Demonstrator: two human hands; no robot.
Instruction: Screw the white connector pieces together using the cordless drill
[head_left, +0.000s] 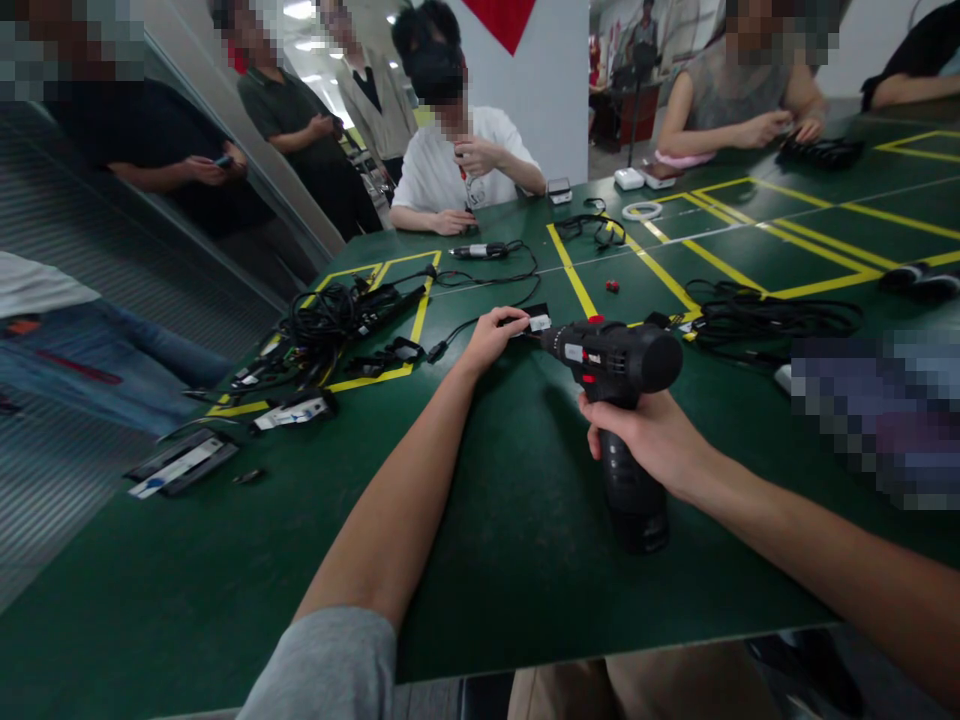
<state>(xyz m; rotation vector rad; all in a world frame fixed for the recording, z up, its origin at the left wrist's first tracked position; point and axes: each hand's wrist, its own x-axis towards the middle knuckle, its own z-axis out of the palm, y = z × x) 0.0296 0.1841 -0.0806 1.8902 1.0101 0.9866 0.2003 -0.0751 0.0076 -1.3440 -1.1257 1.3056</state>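
Note:
A black cordless drill [615, 360] with red details is in my right hand [649, 435], whose fingers wrap round its handle. The drill points left and away, its tip close to a small black piece with a white label [538, 323]. Against that labelled piece my left hand [495, 338] rests, its fingers closed on the piece's left side. A black cable [457, 335] runs from near this piece to a connector on the left. Where the drill tip meets the piece is too small to make out.
The green table [495, 580] carries yellow tape lines. Bundled black cables [326, 320] lie at left, more cables [780, 312] at right. Two black parts with white strips [187, 465] sit at the left edge. A person in white [480, 170] sits across; others stand or sit around.

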